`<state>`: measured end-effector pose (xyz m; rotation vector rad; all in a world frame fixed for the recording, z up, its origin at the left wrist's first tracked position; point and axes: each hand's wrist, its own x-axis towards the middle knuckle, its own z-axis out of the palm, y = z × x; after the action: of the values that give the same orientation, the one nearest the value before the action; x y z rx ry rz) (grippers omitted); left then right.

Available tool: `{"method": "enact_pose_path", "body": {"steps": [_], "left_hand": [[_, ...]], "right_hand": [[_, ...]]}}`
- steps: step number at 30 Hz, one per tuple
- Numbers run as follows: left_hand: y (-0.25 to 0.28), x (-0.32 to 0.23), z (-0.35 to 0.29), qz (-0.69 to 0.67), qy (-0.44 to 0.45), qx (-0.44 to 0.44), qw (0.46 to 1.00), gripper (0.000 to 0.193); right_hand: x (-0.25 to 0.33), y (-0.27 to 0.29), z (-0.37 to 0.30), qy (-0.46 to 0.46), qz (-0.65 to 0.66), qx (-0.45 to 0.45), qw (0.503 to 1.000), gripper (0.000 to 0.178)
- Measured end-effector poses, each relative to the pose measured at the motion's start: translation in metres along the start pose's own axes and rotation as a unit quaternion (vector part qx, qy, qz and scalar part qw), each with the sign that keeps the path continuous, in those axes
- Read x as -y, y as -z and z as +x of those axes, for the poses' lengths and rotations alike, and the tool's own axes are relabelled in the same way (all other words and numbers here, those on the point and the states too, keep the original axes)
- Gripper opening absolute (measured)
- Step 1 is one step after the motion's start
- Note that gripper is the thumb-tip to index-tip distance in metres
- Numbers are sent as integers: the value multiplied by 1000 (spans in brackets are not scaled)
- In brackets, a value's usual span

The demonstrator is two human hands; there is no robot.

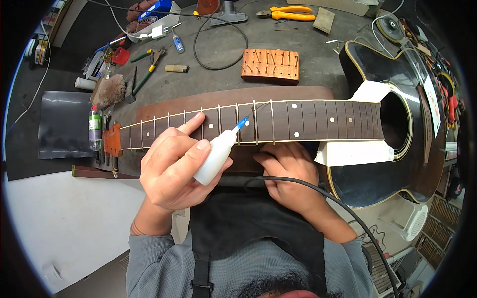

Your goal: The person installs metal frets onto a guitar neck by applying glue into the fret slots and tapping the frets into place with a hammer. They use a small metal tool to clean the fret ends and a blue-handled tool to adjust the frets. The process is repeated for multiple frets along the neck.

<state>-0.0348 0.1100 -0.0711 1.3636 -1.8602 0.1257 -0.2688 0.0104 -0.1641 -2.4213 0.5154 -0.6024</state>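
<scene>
An acoustic guitar lies across the bench, its black body (357, 174) at the right and its dark fretboard (313, 119) reaching left. Shiny frets sit on the left part of the board; further right are bare slots. My left hand (171, 166) is closed round a small white squeeze bottle (214, 159). Its blue tip and thin dark needle point at the fretboard beside a fret, and my index finger touches the board. My right hand (290, 171) is curled against the near edge of the neck, fingertips partly hidden. White tape (355, 153) covers the body beside the fretboard end.
Beyond the neck stand a wooden block (271, 66) with metal pieces in its holes, green-handled pliers (149, 69) and yellow-handled pliers (290, 13). A black cable (343, 204) loops past my right forearm. A green-labelled bottle (95, 128) stands near the orange headstock (113, 140).
</scene>
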Motion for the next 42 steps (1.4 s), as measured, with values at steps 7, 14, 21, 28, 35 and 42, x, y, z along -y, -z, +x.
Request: {"method": "enact_pose_path", "body": {"steps": [7,14,21,28,35,42], "left_hand": [[-1,-1,-1,3,-5,-4,1000,55],[0,-3,-1,4,-6,-1,1000,55],[0,-5,-2,10,0,0,1000,55],[0,-7,-3,10,0,0,1000,56],[-1,-11,-5,10,-1,-2,1000,56],[1,-14,-6,11,-1,1,1000,57]], "right_hand": [[1,2,0,-5,5,16,1000,44],[2,4,1,-2,2,17,1000,44],[0,3,0,7,0,8,1000,44],[2,0,0,-3,2,-14,1000,42],[3,0,2,0,5,-32,999,42],[0,-1,0,18,2,-35,999,41]]}}
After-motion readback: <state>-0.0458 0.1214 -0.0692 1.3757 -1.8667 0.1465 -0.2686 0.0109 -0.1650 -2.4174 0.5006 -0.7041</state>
